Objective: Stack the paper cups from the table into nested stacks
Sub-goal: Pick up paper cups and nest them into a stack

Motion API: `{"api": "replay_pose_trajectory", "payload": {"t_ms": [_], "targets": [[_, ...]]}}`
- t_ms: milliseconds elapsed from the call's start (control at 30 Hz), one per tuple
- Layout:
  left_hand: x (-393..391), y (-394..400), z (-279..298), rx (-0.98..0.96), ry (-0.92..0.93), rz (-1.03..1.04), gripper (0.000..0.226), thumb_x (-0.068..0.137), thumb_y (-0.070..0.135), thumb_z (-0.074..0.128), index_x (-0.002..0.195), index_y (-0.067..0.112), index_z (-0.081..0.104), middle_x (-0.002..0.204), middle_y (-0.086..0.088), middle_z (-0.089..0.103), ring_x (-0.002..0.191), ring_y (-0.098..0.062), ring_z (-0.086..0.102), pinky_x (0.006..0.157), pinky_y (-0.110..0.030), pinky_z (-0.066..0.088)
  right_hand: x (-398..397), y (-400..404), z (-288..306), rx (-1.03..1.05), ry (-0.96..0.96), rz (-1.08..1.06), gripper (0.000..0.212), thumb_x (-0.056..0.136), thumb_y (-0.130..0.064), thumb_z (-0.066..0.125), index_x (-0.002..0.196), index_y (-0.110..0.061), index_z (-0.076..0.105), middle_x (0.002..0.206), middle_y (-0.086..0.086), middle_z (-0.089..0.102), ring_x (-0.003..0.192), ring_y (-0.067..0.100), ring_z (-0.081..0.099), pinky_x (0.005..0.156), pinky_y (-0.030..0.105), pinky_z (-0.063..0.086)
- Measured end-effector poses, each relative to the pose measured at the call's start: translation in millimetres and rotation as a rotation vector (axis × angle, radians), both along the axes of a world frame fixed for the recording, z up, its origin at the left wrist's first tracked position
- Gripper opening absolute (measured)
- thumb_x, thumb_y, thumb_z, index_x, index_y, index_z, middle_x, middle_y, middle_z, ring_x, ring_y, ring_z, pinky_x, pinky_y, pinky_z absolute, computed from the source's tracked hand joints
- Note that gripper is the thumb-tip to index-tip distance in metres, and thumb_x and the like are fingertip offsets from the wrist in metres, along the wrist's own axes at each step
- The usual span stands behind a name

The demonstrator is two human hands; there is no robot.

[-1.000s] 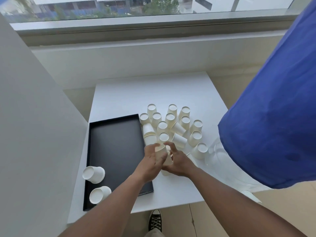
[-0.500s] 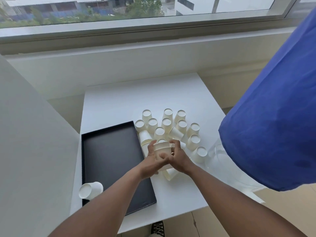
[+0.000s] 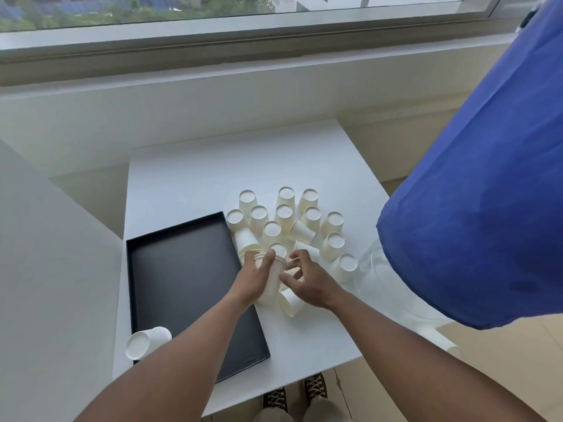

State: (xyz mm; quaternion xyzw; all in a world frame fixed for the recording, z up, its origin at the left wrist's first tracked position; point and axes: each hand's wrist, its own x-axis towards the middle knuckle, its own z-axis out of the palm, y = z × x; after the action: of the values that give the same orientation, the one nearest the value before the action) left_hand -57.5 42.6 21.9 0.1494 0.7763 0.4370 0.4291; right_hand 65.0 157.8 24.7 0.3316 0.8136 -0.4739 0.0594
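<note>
Only the head view here. Left hand (image 3: 255, 277) is wrapped around an upright cup stack (image 3: 272, 280) just off the black tray's (image 3: 158, 248) right edge. Right hand (image 3: 307, 281) sits beside it, fingers loosely curled, gripping nothing as far as I can tell. Loose cups (image 3: 286, 214) are bunched upside down just behind on the white table (image 3: 213, 178), and one cup (image 3: 146, 342) lies tipped at the tray's near-left corner. I'd keep the stack steady, flip the nearest cup and drop it in straight, no squeezing.
</note>
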Motion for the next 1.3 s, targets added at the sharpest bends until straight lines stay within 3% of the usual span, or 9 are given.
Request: {"api": "replay_pose_trajectory", "payload": {"t_ms": [67, 167, 300, 433, 600, 767, 900, 1133, 1300], "targets": [[-1, -1, -5, -0.065, 0.033, -0.022, 0.073, 0.081, 0.079, 0.045, 0.132, 0.027, 0.041, 0.113, -0.002, 0.064, 0.098, -0.022, 0.066, 0.087, -0.043, 0.057, 9, 10, -5, 0.154, -0.058, -0.005, 0.044, 0.091, -0.041, 0.056, 0.128, -0.023, 0.04, 0.12, -0.009, 0.058, 0.095, 0.015, 0.061, 0.09, 0.037, 0.049], [4, -3, -6, -0.134, 0.059, -0.045, 0.054, 0.086, 0.067, 0.049, 0.122, 0.027, 0.045, 0.109, -0.003, 0.063, 0.094, -0.021, 0.064, 0.082, -0.039, 0.054, 19, 25, -15, 0.373, -0.198, -0.004, 0.043, 0.091, -0.026, 0.051, 0.133, -0.019, 0.042, 0.13, 0.0, 0.051, 0.111, 0.027, 0.057, 0.087, 0.037, 0.046], [8, -7, -13, -0.255, 0.12, -0.115, 0.055, 0.084, 0.067, 0.047, 0.12, 0.025, 0.048, 0.106, -0.001, 0.064, 0.093, -0.021, 0.064, 0.084, -0.042, 0.056, 29, 42, -29, 0.417, -0.471, 0.131, 0.051, 0.092, -0.019, 0.045, 0.142, -0.022, 0.036, 0.136, 0.01, 0.038, 0.117, 0.033, 0.053, 0.09, 0.042, 0.048], [12, -8, -19, -0.313, 0.171, -0.177, 0.064, 0.082, 0.074, 0.054, 0.124, 0.026, 0.048, 0.11, 0.002, 0.064, 0.094, -0.018, 0.064, 0.081, -0.039, 0.058, 33, 60, -40, 0.438, -0.588, 0.245, 0.056, 0.092, -0.015, 0.044, 0.146, -0.027, 0.036, 0.142, 0.012, 0.035, 0.12, 0.034, 0.054, 0.091, 0.043, 0.049], [21, -9, -21, -0.303, 0.126, -0.149, 0.076, 0.072, 0.078, 0.068, 0.129, 0.032, 0.047, 0.116, 0.005, 0.061, 0.097, -0.012, 0.063, 0.074, -0.028, 0.056, 32, 72, -58, 0.415, -0.569, 0.298, 0.051, 0.094, -0.015, 0.042, 0.144, -0.027, 0.042, 0.138, 0.014, 0.038, 0.12, 0.033, 0.054, 0.094, 0.04, 0.048], [26, -9, -29, -0.292, 0.132, -0.188, 0.088, 0.068, 0.078, 0.072, 0.139, 0.034, 0.046, 0.123, 0.009, 0.052, 0.111, -0.015, 0.058, 0.088, -0.03, 0.054, 33, 73, -70, 0.395, -0.54, 0.325, 0.04, 0.096, -0.022, 0.046, 0.136, -0.024, 0.05, 0.128, 0.013, 0.045, 0.117, 0.031, 0.054, 0.092, 0.039, 0.048], [28, -10, -38, -0.3, 0.145, -0.217, 0.089, 0.058, 0.082, 0.073, 0.131, 0.038, 0.049, 0.125, 0.006, 0.059, 0.109, -0.014, 0.061, 0.09, -0.034, 0.056, 31, 72, -68, 0.397, -0.566, 0.342, 0.034, 0.096, -0.024, 0.045, 0.128, -0.018, 0.054, 0.128, 0.014, 0.043, 0.113, 0.032, 0.053, 0.091, 0.04, 0.049], [30, -7, -31, -0.333, 0.179, -0.212, 0.088, 0.063, 0.071, 0.08, 0.137, 0.037, 0.048, 0.122, 0.009, 0.05, 0.109, -0.014, 0.055, 0.091, -0.038, 0.057, 19, 82, -37, 0.428, -0.658, 0.373, 0.045, 0.091, -0.022, 0.042, 0.134, -0.015, 0.052, 0.14, 0.014, 0.035, 0.124, 0.032, 0.049, 0.092, 0.04, 0.046], [30, -1, -20, -0.331, 0.214, -0.201, 0.094, 0.06, 0.069, 0.082, 0.139, 0.037, 0.044, 0.127, 0.006, 0.052, 0.115, -0.018, 0.058, 0.092, -0.042, 0.057, 3, 90, -10, 0.325, -0.52, 0.212, 0.034, 0.089, -0.02, 0.042, 0.118, -0.014, 0.057, 0.12, 0.011, 0.051, 0.099, 0.027, 0.052, 0.083, 0.034, 0.048]]}}
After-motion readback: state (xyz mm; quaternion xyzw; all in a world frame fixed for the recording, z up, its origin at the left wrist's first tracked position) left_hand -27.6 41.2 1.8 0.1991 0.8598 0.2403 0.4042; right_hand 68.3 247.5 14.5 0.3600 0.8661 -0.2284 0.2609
